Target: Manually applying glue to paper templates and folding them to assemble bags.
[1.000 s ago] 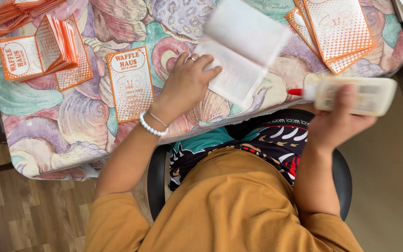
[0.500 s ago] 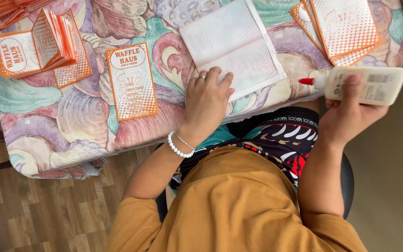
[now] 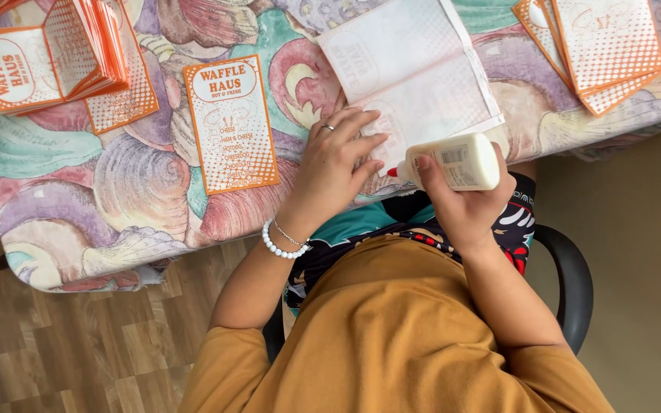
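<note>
Two things had my fingers busy: my left hand [image 3: 337, 157] lay flat, fingers spread wide, pressing the near edge of the unfolded white sheet [image 3: 411, 69] onto the table [image 3: 78, 191], and my right hand [image 3: 460, 203] was wrapped tight round the white glue bottle [image 3: 453, 162], its red tip pointing left toward the sheet's near corner, just beside my left fingertips. That sheet looked like thin card, light and creased down the middle, the sort that would lift or slide on the patterned cloth unless pinned, so I judged a flat palm near the edge a better hold than a pinch, which might have bent it. Soft plastic like the bottle's would give under a squeeze, and it sat best gripped round its middle, as I had it. An orange printed card [image 3: 232, 124] lay to the left, well apart from my hand, with a stack of folded orange cards [image 3: 47, 53] beyond it and more orange sheets [image 3: 602, 50] at the far right.
</note>
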